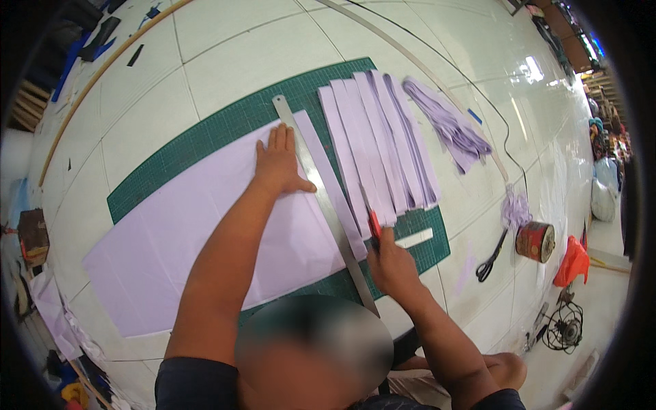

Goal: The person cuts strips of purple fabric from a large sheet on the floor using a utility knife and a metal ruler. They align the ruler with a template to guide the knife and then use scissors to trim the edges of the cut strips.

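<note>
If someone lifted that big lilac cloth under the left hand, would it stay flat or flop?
The lilac cloth would probably flop: the similar lilac bunch lies limp and crumpled. It looks light for its size, seeming thin at its edges. It might shift easily if pushed, though the left hand and metal ruler rest on it.

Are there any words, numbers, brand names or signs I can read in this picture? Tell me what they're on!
None can be read clearly.
Green cutting mat: it has fine grid lines, but any numbers are too small to read.
Metal ruler: any markings are too small to read.
Red tin: any printing is too blurred to read.
Lilac fabric: no writing shows.
</note>
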`<act>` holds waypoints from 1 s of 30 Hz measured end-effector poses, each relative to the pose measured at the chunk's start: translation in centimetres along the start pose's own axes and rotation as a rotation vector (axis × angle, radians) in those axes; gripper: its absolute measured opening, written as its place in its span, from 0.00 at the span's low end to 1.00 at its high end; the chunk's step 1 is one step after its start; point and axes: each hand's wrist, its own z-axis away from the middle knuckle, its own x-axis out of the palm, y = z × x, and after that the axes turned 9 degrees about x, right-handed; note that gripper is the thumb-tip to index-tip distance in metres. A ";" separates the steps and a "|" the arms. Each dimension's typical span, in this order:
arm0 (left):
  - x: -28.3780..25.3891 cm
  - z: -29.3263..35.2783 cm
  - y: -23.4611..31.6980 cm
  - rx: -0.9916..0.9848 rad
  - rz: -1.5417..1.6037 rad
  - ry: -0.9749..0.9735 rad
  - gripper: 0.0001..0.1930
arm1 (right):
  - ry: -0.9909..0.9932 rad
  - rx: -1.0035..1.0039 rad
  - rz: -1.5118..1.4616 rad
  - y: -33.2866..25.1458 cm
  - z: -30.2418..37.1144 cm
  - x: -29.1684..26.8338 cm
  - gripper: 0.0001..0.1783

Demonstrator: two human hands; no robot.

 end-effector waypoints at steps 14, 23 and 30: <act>1.3 0.0 -0.2 0.036 0.037 0.089 0.65 | -0.015 0.043 -0.042 -13.2 -18.7 3.9 0.18; 2.3 -0.5 -1.0 0.019 -0.026 0.108 0.67 | -0.016 0.014 0.014 -13.4 -18.3 3.6 0.17; 0.0 0.0 0.3 0.014 0.003 0.006 0.74 | -0.024 -0.019 0.057 -13.8 -18.9 1.9 0.14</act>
